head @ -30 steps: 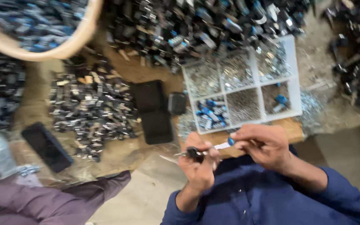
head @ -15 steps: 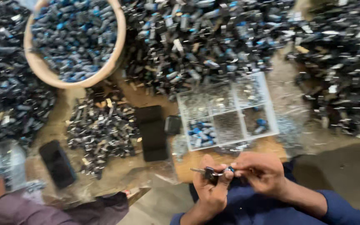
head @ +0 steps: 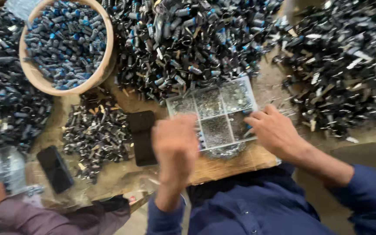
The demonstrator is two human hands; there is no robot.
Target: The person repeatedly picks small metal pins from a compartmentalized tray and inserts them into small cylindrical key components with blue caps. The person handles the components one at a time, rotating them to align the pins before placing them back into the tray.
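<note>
Hands over the clear compartment tray: right hand reaches into its right-side cells, fingers curled, grip contents not discernible; left hand blurred, grip indeterminate. Large heaps of black-and-blue parts remain unsorted; round basket already well filled.

bowl left | compartment tray centre | phone left of tray
</note>
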